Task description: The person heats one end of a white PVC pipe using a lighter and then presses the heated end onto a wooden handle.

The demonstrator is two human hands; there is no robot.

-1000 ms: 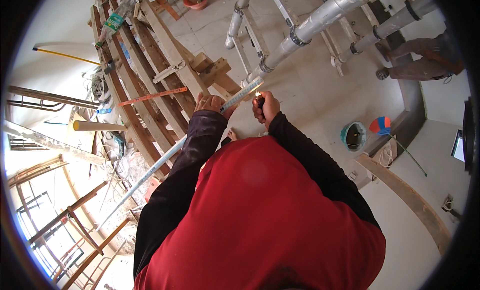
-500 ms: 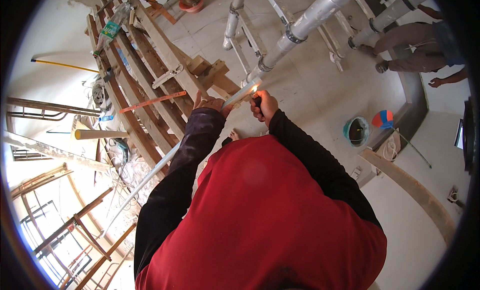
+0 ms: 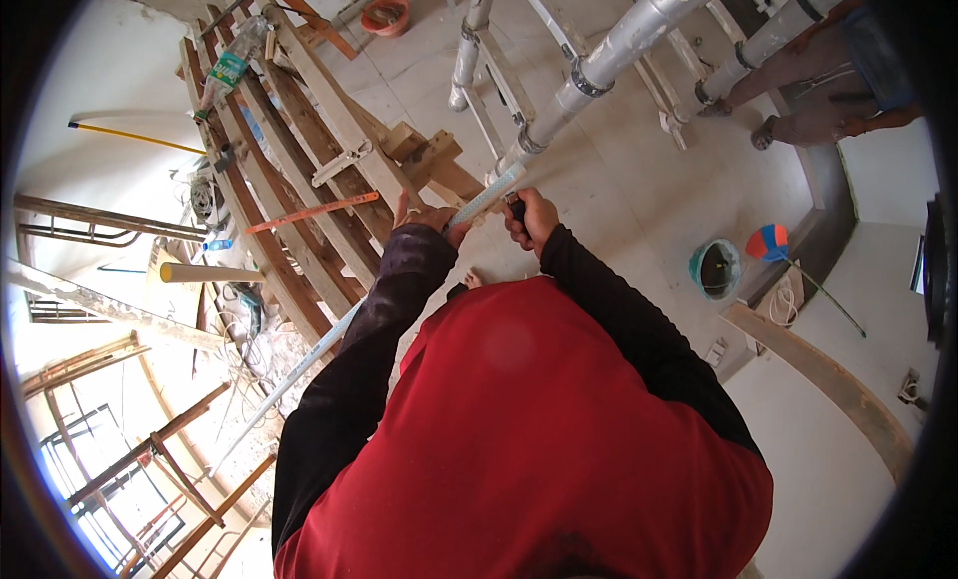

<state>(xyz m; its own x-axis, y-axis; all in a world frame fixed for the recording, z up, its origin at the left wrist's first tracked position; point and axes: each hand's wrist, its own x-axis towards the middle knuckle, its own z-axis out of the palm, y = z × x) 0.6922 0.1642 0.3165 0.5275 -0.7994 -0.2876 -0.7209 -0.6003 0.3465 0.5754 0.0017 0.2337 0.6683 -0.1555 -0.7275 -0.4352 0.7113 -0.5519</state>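
Observation:
A long, thin whitish pipe runs diagonally past my left forearm, its upper end in front of me. My left hand is closed round it a little below that end. Close under the pipe's end, my right hand grips a small dark lighter. No flame shows clearly at the lighter now. Part of the lighter is hidden by my fingers.
Wooden planks on a bench stand at the left, with an orange-red strip and a plastic bottle on them. Metal scaffold tubes cross ahead. Another person stands far right. A bucket sits to the right.
The flame at the lighter, bright half a second ago, no longer shows. My hands and the pipe have shifted slightly in view. The other person at the right has moved an arm.

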